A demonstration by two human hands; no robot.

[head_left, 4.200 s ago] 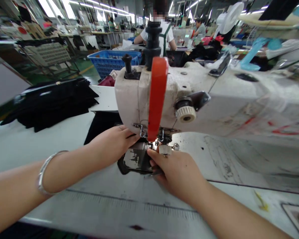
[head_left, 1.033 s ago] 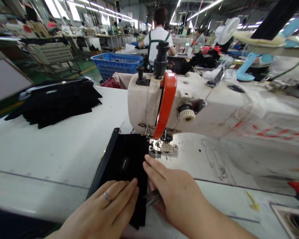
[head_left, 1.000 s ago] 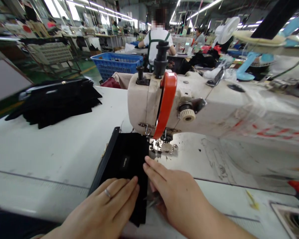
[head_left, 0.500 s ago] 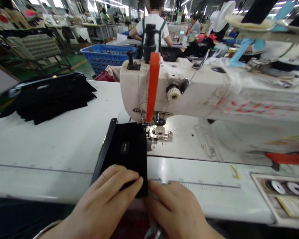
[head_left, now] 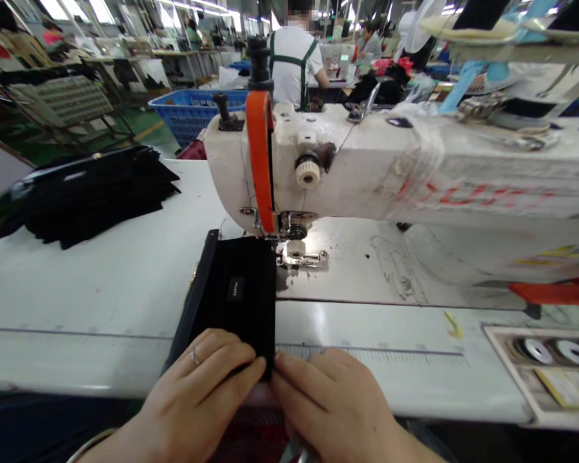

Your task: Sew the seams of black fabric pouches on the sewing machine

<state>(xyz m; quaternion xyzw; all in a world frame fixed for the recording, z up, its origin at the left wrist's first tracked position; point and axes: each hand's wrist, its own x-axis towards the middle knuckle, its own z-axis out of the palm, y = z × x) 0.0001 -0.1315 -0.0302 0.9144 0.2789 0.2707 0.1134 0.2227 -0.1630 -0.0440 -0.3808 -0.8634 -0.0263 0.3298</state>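
A black fabric piece [head_left: 246, 276] with a small label [head_left: 235, 289] lies on the white table, its far right corner at the presser foot [head_left: 296, 254] of the sewing machine [head_left: 357, 167]. A dark strip [head_left: 190, 302] runs along its left side. My left hand [head_left: 207, 392], a ring on one finger, grips the near edge of the fabric. My right hand [head_left: 335, 402] pinches the near right corner; a metal tool [head_left: 299, 450], partly hidden, shows under its palm.
Stacked black pieces [head_left: 91, 193] lie at the left of the table [head_left: 101, 276]. A tray [head_left: 511, 379] with bobbins is at the right. Behind stand a blue basket [head_left: 188, 112] and a person [head_left: 294, 61] in a white shirt.
The machine and fabric appear slightly further left in the view. Both hands stay at the near edge of the fabric. The person behind has shifted posture.
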